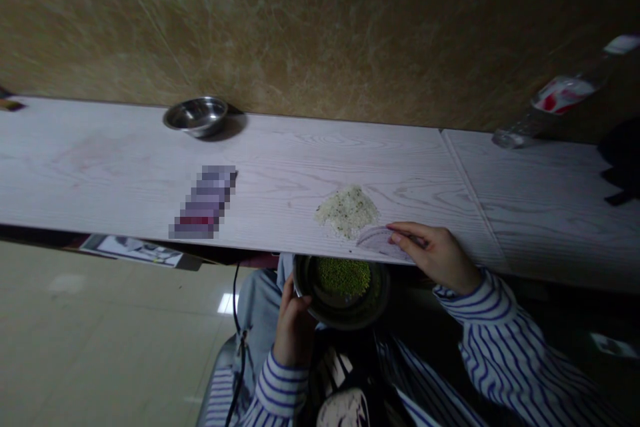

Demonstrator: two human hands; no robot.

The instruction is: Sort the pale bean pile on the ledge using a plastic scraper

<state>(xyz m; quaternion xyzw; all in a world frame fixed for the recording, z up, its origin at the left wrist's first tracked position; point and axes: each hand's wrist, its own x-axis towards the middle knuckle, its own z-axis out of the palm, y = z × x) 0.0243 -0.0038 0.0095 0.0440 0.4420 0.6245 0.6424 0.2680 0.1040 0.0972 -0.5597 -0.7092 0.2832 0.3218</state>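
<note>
My left hand (293, 327) grips the rim of a metal bowl (373, 303) holding green beans (344, 275), kept just below the near edge of the white table (310, 153). A pile of white rice grains (347, 210) lies on the table near that edge. My right hand (440, 255) rests on the table edge beside the pile, fingers closed on a small flat card (377, 240) that lies against the grains.
An empty steel bowl (196, 115) stands at the table's far side. A blurred flat object (205, 201) lies left of the rice. A plastic bottle (550, 103) lies at the far right. A brown wall rises behind the table, and pale tiled floor shows to the left.
</note>
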